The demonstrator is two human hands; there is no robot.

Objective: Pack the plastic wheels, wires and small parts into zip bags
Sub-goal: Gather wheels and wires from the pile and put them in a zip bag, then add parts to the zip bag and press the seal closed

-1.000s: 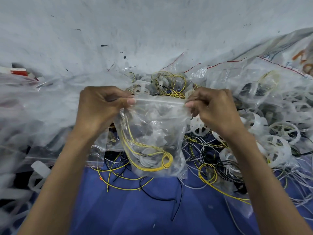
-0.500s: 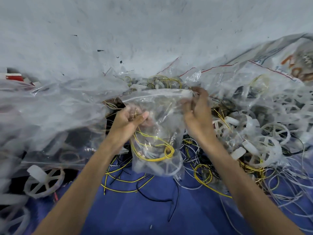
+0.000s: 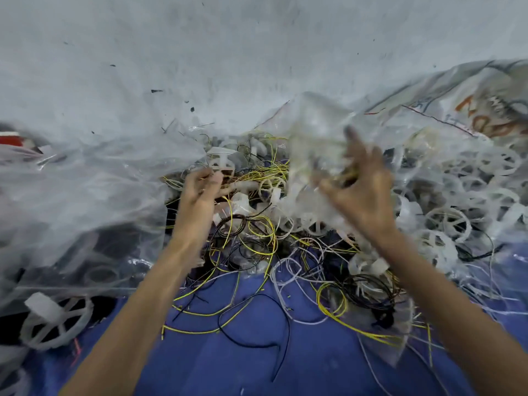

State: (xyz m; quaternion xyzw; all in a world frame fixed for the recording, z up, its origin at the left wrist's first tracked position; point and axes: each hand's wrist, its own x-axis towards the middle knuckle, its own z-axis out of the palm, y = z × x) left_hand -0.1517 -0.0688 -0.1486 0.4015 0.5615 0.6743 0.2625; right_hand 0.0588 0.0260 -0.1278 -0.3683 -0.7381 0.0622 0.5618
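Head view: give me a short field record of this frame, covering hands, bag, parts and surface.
left hand: loosely curled, nothing visibly held
right hand: spread against a blurred zip bag; grip unclear
loose wires: yellow, black and white, tangled on blue cloth
plastic wheels: heaped at right

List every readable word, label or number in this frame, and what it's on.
Nothing can be quoted; no text here is legible.
Large orange lettering on the big clear sack, top right: too blurred to read.
Small dark print on the same sack, left of the orange lettering: too small and blurred to read.
Red and white box, left edge: no legible text.
No other text visible.
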